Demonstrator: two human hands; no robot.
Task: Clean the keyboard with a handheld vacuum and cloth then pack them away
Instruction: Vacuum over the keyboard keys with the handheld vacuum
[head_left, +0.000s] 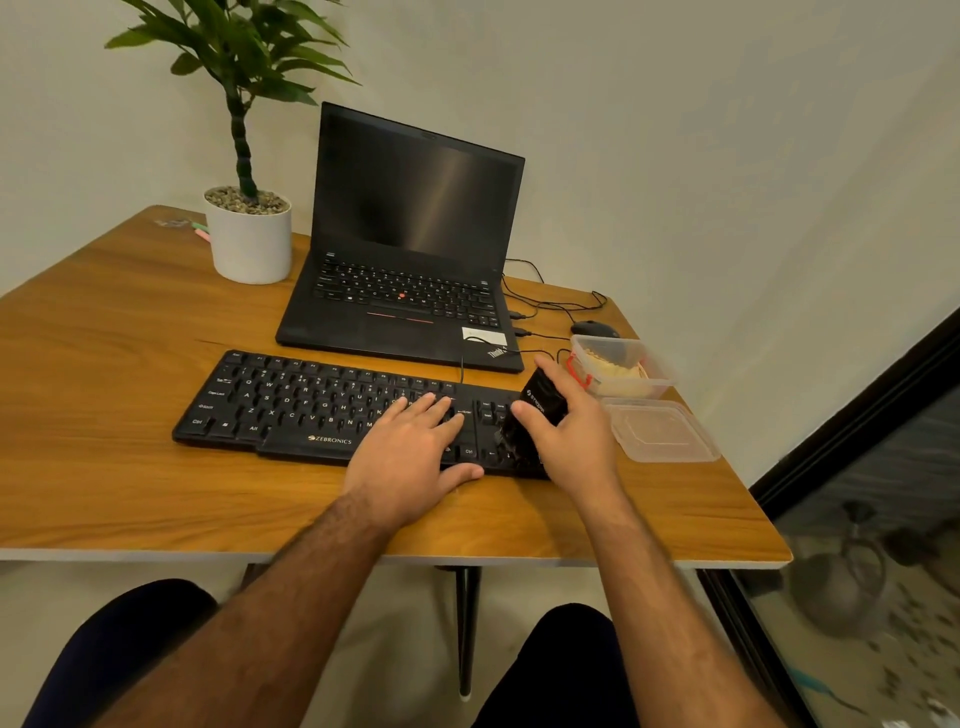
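Observation:
A black keyboard (291, 410) lies on the wooden table (130, 467) in front of me. My left hand (410, 457) rests flat on its right-middle keys with the fingers straight. My right hand (571, 431) grips a small black handheld vacuum (537, 415), tilted nozzle-down over the keyboard's right end. A clear plastic container (623, 364) with a pale cloth inside stands just right of the keyboard. Its clear lid (660, 431) lies flat beside it, nearer to me.
An open black laptop (410, 249) stands behind the keyboard, with cables and a black mouse (595, 328) to its right. A potted plant (252, 234) stands at the back left. The table's right edge runs close to the container; a dark glass door is at the right.

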